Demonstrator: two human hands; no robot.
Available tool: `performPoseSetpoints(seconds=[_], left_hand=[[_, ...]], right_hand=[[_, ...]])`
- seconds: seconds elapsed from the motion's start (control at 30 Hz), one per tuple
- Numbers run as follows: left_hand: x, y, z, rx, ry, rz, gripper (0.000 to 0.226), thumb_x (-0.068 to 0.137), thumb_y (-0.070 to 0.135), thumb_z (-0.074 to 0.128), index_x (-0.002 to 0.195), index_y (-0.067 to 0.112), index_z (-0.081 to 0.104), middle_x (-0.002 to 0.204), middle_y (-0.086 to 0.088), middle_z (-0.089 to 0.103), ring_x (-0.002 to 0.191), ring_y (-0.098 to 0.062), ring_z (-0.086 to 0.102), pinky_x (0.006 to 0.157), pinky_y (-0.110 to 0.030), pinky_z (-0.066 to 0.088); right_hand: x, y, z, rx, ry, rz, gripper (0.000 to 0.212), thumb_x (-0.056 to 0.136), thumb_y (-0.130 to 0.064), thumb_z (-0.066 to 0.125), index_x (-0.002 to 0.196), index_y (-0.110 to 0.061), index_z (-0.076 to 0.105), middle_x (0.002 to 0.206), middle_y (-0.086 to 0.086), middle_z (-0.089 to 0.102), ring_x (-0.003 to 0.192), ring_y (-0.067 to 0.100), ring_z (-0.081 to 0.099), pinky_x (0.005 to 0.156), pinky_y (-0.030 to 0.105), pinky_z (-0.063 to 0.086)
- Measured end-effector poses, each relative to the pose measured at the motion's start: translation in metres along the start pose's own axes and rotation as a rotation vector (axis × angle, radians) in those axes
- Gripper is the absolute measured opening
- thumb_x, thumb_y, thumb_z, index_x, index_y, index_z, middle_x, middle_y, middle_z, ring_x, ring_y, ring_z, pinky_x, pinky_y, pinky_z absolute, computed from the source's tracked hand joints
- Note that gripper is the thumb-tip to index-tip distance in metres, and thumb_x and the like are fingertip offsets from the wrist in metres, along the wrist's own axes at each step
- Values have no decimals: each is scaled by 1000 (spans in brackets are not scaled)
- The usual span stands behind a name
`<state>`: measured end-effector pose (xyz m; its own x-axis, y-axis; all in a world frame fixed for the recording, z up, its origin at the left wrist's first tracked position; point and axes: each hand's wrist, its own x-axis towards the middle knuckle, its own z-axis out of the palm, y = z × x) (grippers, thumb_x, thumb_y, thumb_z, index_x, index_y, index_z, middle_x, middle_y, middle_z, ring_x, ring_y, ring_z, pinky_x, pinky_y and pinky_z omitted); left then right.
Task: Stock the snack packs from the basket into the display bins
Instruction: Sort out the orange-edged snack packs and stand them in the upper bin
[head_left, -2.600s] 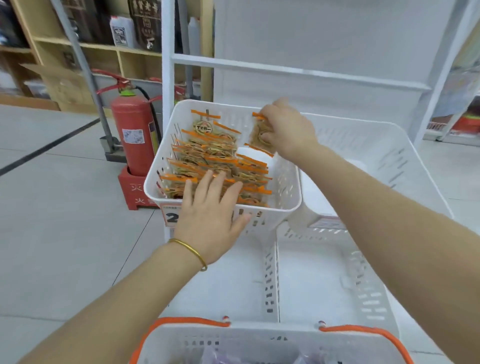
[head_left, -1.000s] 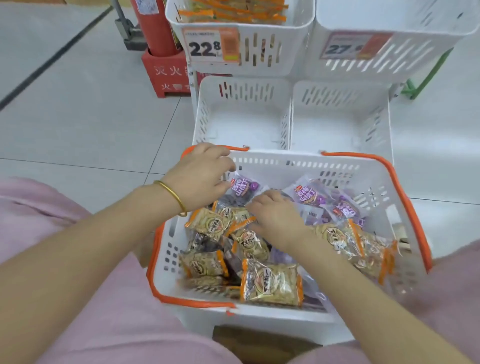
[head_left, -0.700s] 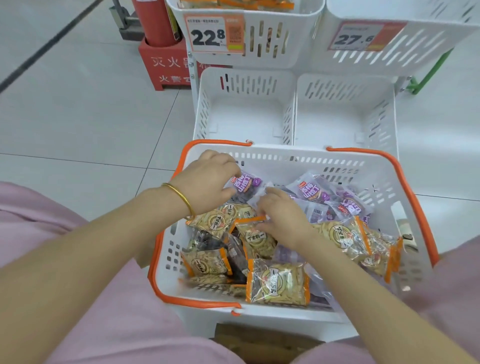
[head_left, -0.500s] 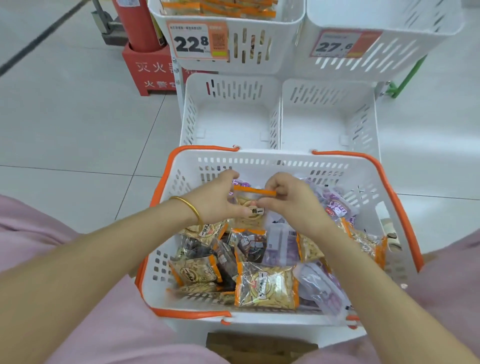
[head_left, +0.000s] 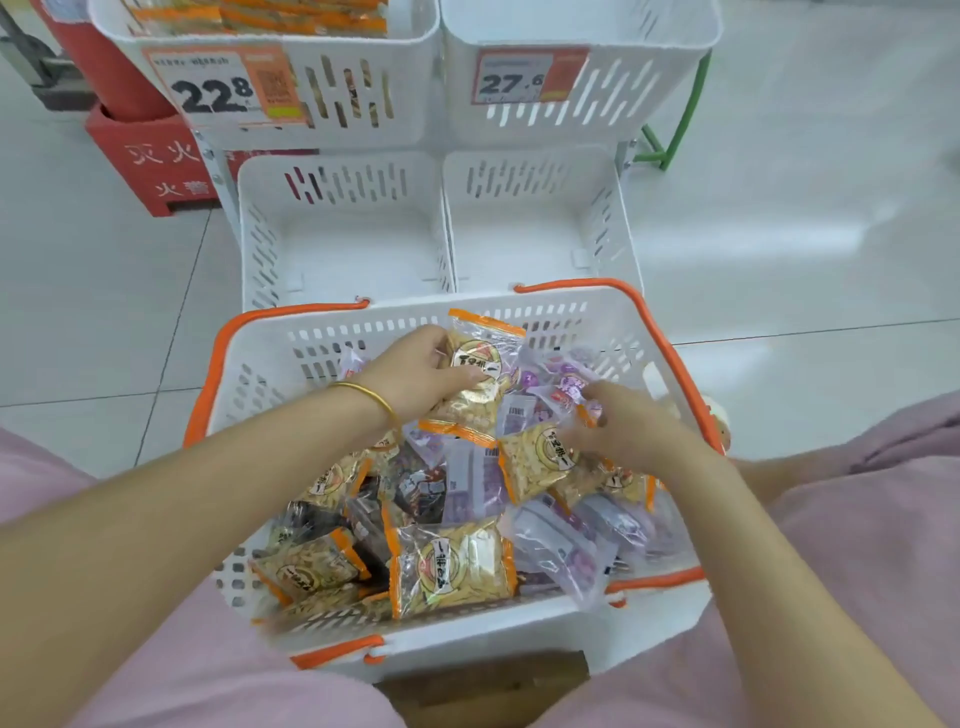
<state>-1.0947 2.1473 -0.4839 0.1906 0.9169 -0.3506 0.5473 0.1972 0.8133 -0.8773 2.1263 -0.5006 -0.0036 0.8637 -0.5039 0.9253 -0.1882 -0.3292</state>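
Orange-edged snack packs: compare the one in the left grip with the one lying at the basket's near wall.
The held orange-edged clear pack stands raised above the pile; the near-wall pack lies flat. The left grip holds the held pack; no hand touches the near-wall pack. Both show round labels and pale snacks.

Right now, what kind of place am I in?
Probably a shop: white bins bearing price tags, and a basket full of sealed snack packs for stocking.
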Motion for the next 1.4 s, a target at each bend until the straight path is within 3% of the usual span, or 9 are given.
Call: performPoseSetpoints(seconds=[0.17,0.47,0.53,0.63,0.8,0.93,1.07,1.23,1.4], left_hand=[[6,-2,6,-65,-53,-51,24,93,17,58,115,11,49,70,-4,49,55,-12,43,45,-14,34],[9,-6,0,-212,-34,-76,43,90,3,58,129,17,45,86,-9,56,69,-16,53,56,-16,42],[8,-5,-1,-221,-36,-56,45,92,4,55,133,17,43,89,-8,58,74,-16,56,58,-13,44],[6,-4,0,-227,-82,-66,48,95,10,51,140,17,37,126,-19,54,110,-26,58,92,-34,48],[0,8,2,-547,-151,-54,21,98,19,45,115,12,54,67,4,63,56,-5,62,56,-24,52],[-3,11,1,-437,-160,37,57,76,28,76,126,18,49,103,-3,68,90,-17,67,76,-30,54],[-5,15,-10,-367,-87,69,75,79,7,72,142,17,32,112,-13,65,95,-20,66,76,-27,55],[0,33,-45,-286,-30,149,92,82,5,68,149,23,7,114,-5,62,100,-20,64,86,-32,54],[23,64,-98,-202,87,268,104,80,3,70,148,30,-3,117,6,41,93,-3,59,69,-17,55]], right_hand=[[7,2,11,-182,67,-27,47,71,-59,68,83,-15,56,88,-2,48,96,24,40,87,42,45],[-4,-11,-15,596,76,-306,19,79,1,70,80,-16,60,79,10,65,70,19,62,69,39,54],[-7,-14,-21,726,64,-348,16,79,0,71,79,-15,66,76,9,68,69,16,62,70,37,54],[-6,-24,-24,878,127,-419,12,79,-4,72,79,-15,69,76,3,69,69,11,62,67,26,50],[4,-44,-25,927,370,-402,17,76,-8,76,71,-21,67,81,6,61,62,6,56,60,18,43],[8,-61,-29,926,473,-441,21,73,-9,78,66,-26,66,83,2,58,76,12,59,66,16,45],[14,-76,-36,853,489,-461,19,74,-16,78,72,-30,67,89,-5,54,77,6,53,70,13,41],[28,-87,-79,819,-6,-452,55,79,-29,72,130,-29,50,114,-6,64,89,9,67,67,28,54],[46,-140,-135,664,-211,-599,44,77,-1,72,111,-26,60,92,0,69,73,15,68,56,29,58]])
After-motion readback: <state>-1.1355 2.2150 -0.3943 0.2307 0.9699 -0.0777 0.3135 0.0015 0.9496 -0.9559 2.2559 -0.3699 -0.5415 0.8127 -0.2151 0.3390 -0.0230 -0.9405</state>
